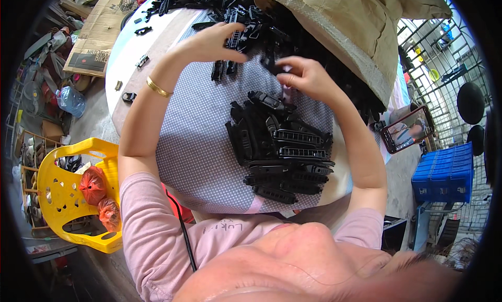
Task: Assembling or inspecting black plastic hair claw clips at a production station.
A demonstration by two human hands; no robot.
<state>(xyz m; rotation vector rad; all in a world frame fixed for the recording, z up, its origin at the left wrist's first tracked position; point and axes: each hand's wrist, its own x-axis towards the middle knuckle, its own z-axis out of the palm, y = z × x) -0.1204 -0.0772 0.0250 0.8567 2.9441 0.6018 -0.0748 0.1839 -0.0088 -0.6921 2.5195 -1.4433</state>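
Note:
My left hand [222, 43], a gold bangle on its wrist, hovers at the heap's near edge with thumb and fingers apart. Between and behind its fingers lie long black plastic pieces [235, 36] with ladder-like slots. My right hand [305, 76], wearing a ring, has its fingertips closed on a dark plastic piece [268, 61], whose shape is blurred. Closer to my body, several similar black plastic pieces [282, 150] are stacked in rows on the patterned tablecloth [196, 145]. The large heap of black parts [256, 22] covers the far side of the table.
A brown paper sack [340, 24] leans over the heap at the far right. Loose small parts [129, 97] lie along the left table edge. A phone [408, 129] stands at the right, near a blue crate [443, 174]. A yellow chair [57, 197] holds red bags [94, 186].

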